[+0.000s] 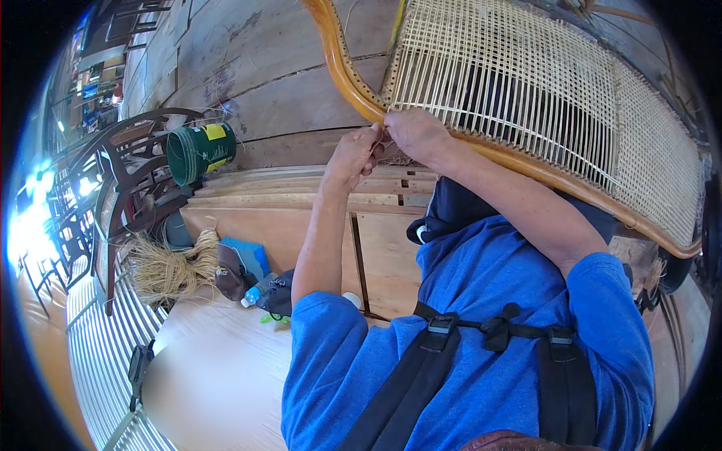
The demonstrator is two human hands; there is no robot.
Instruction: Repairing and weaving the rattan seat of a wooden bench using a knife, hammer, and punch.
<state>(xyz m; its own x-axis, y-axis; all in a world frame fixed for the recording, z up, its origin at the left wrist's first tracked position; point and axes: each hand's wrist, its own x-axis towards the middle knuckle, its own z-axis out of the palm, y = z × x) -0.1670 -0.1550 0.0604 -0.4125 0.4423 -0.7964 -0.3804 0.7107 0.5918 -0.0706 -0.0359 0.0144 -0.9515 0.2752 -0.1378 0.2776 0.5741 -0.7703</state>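
A curved, glossy wooden chair frame (342, 66) with small holes along its edge lies across my lap. Pale cane webbing (519, 71) is strung over it, dense on the right and in open parallel strands toward the left. At the frame's near left bend, my right hand (416, 135) rests with fingers curled in against the edge. Close beside it, my left hand (353, 158) is pinched below the same bend, nearly touching the right. What the fingertips hold is too small and too covered to make out.
A green bucket (188, 155) lies tipped left of my hands, by dark wooden chairs (113, 169). Nearer are a bundle of loose cane strands (169, 263), a brown cap (230, 274) and a plastic bottle (257, 292). Wooden boards (293, 233) lie beside my left forearm.
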